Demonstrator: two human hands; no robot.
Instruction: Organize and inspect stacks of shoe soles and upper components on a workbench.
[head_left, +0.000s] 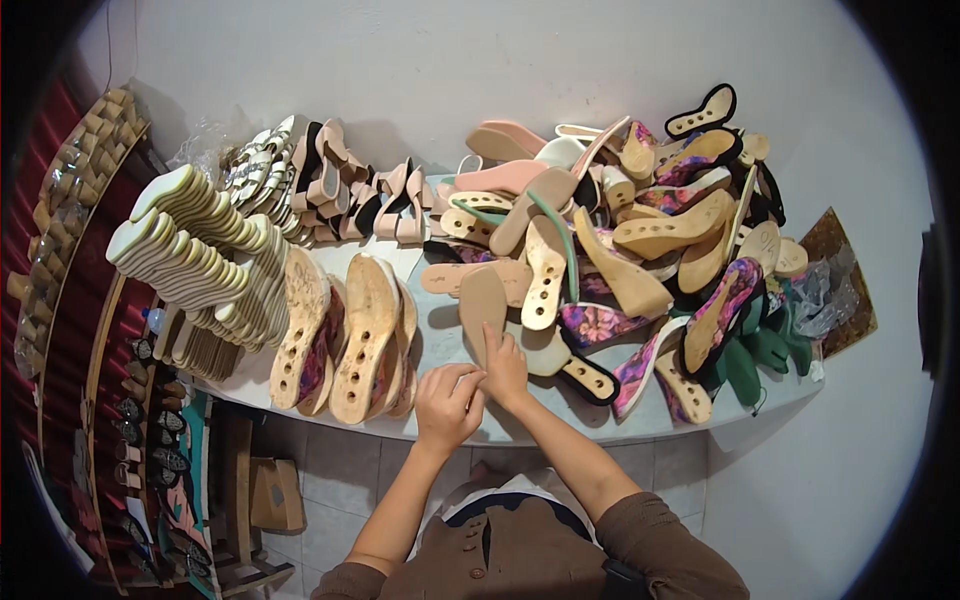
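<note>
Tan sole point(483, 297) | lower end obscured near left hand point(447, 405), right hand point(505, 373) | either hand's grip: cannot tell

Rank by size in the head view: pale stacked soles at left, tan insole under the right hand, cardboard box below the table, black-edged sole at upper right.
1. Pale stacked soles
2. Tan insole and cardboard box: too alike to rank; the right hand partly covers the insole
3. Black-edged sole
</note>
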